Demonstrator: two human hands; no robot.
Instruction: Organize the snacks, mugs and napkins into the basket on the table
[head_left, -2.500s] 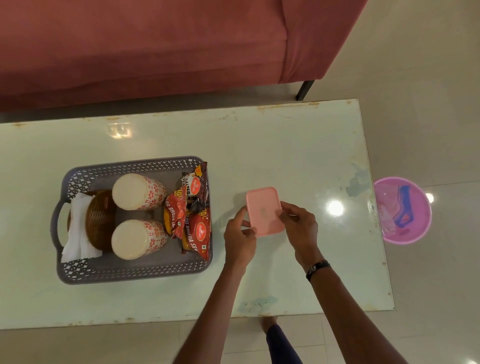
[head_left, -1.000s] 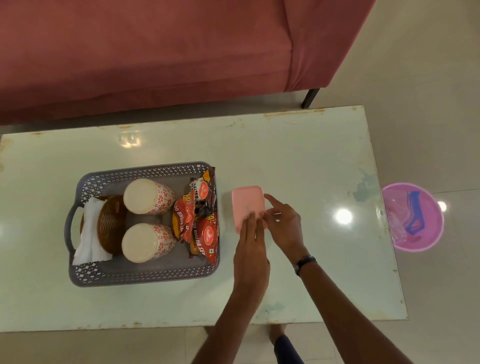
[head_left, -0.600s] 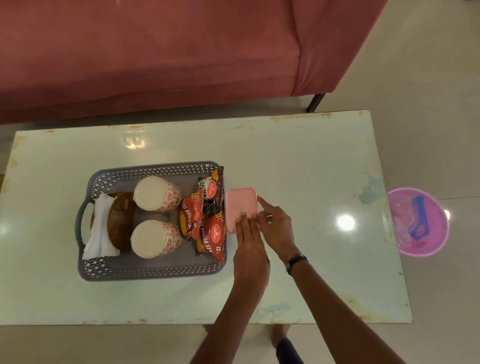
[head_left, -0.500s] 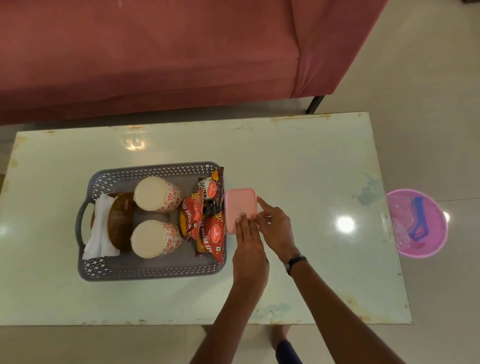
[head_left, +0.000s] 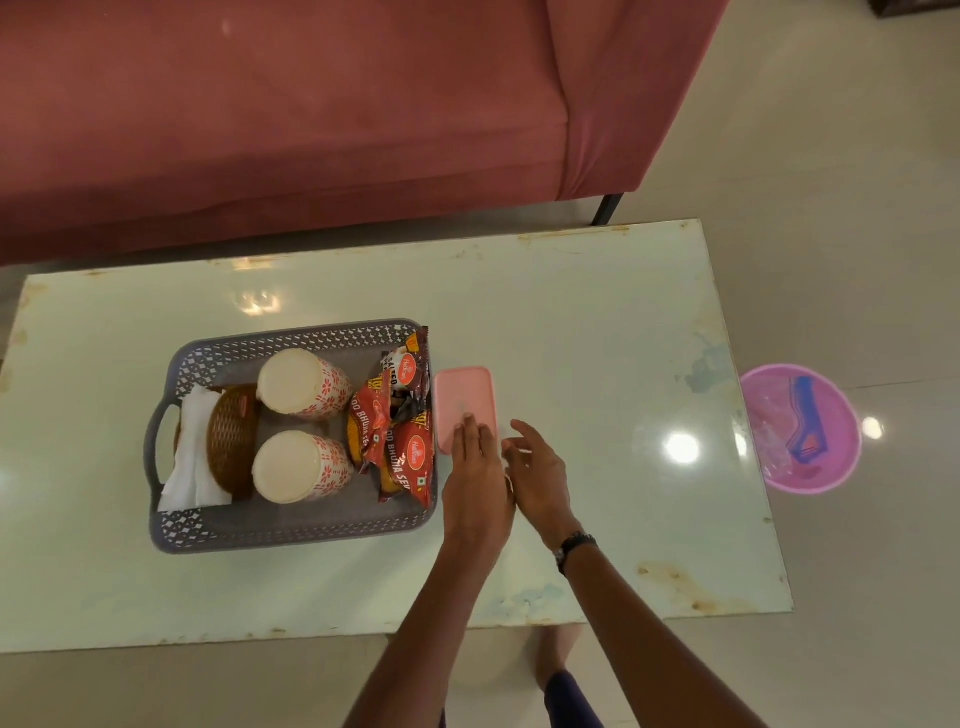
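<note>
While pink box (head_left: 464, 400) lay flat on desk (head_left: 571, 322), just beside basket (head_left: 291, 530) right wall, left hand (head_left: 475, 483) rested on its near end, fingers (head_left: 467, 431) extended flat, gripping nothing. Right hand (head_left: 540, 475) hovered just right of box, fingers spread open, not touching it. Basket held two floral mugs (head_left: 304, 382), upside down, red snack packets (head_left: 400, 441) against right wall, white napkins (head_left: 192, 457) with woven holder (head_left: 232, 439) at left end.
</note>
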